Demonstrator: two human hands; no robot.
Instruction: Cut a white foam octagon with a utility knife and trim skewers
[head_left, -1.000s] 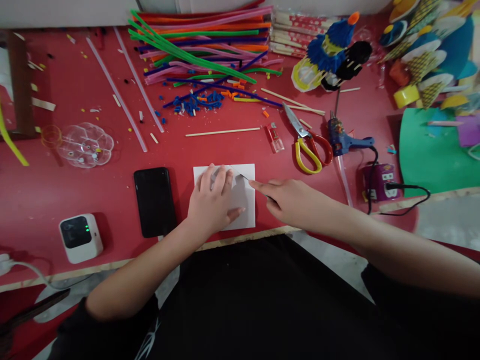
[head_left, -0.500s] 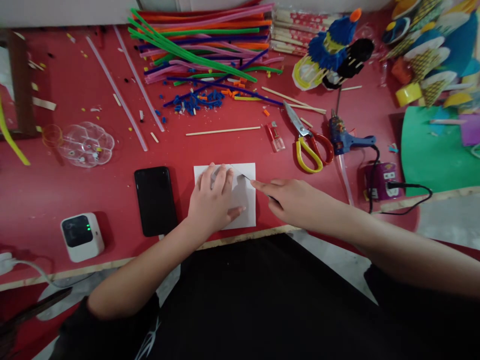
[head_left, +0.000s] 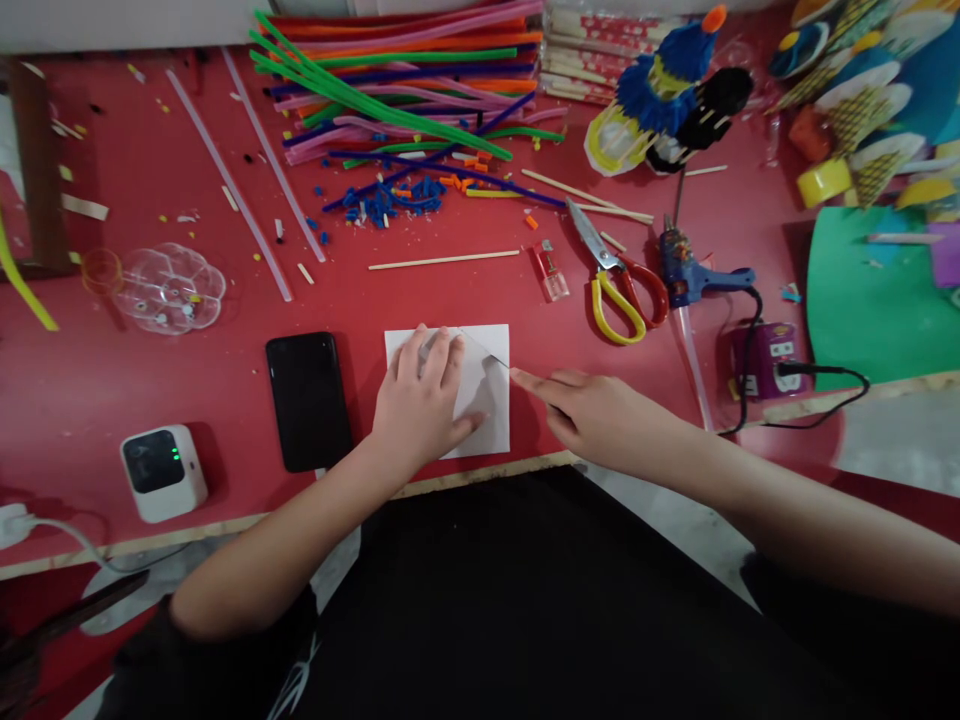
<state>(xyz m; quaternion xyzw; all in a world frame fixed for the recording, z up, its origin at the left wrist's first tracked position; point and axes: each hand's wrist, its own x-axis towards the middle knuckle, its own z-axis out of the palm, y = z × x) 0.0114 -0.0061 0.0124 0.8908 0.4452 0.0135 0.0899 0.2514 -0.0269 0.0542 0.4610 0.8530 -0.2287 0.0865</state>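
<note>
A white sheet of paper (head_left: pixel 491 425) lies on the red table near its front edge. My left hand (head_left: pixel 420 400) rests on the paper with its fingers spread, pressing it flat. My right hand (head_left: pixel 592 410) is closed around a thin-bladed knife (head_left: pixel 499 361), the index finger stretched along it. The knife's tip touches the upper right of the paper, at the end of a fine slanting line. Its handle is hidden inside my hand.
A black phone (head_left: pixel 307 400) lies left of the paper. Scissors (head_left: pixel 611 285) and a glue gun (head_left: pixel 690 275) lie to the right. A wooden stick (head_left: pixel 442 260) is behind the paper; colourful pipe cleaners (head_left: pixel 405 90) are piled at the back.
My right hand and the knife have moved slightly right and down across the paper, away from my left hand. The left hand stays in place on the sheet.
</note>
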